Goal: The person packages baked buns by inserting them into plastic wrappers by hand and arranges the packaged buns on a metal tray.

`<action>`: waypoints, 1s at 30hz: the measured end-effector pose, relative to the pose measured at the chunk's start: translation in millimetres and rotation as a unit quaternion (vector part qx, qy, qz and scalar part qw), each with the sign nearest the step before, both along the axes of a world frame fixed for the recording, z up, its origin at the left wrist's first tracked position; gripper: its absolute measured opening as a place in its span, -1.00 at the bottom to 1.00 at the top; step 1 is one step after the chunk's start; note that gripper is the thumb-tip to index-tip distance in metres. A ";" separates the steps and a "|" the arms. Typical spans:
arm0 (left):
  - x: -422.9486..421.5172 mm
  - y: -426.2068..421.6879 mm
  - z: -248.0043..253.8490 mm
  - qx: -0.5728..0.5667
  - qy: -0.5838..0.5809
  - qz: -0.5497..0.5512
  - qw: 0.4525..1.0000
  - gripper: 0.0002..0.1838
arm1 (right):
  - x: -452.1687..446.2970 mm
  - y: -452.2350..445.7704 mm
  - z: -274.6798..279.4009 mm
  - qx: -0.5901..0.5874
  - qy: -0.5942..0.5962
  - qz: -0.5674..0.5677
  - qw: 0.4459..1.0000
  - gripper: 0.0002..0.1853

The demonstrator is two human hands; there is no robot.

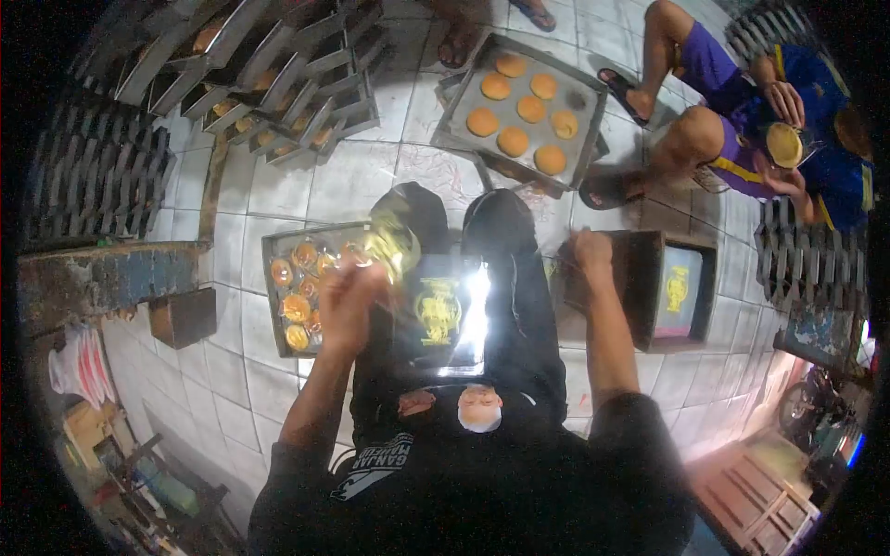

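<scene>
My left hand (348, 295), smeared by motion, is closed on a clear plastic bag (394, 243) with yellow print, above my thigh. Whether the bag holds anything is unclear. Just left of that hand is a tray (271, 324) of wrapped buns (296, 309). On my lap lie clear bags (439, 312) with yellow print under a bright glare. My right hand (593, 252) is closed beside a dark metal box (635, 278); what its fingers hold, if anything, is hidden. More printed plastic (680, 292) shows in the box's right part.
Ahead on the tiled floor is a baking tray (468, 139) with several round buns (531, 109). At right, a seated person (705, 139) holds a bun (784, 145). Stacked metal trays (102, 176) stand at left, and a rack (306, 83) holds more buns.
</scene>
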State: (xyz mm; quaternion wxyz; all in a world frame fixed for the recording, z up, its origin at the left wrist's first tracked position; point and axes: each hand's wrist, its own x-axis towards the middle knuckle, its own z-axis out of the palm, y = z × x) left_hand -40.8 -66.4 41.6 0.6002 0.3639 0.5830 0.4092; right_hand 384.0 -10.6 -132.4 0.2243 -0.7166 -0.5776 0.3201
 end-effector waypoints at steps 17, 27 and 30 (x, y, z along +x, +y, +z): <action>51.8 69.9 -29.5 -0.014 0.074 0.172 0.982 -0.76 | 156.3 263.6 -246.1 -0.140 0.337 -0.275 0.890 -0.80; 5.3 52.8 -36.3 0.023 0.106 0.024 0.994 -0.70 | 131.9 318.9 -274.3 -0.069 0.449 -0.421 0.785 -0.54; 34.0 63.7 -33.0 0.022 0.132 0.162 0.978 -0.68 | 128.6 338.4 -279.9 -0.127 0.396 -0.358 0.836 -0.52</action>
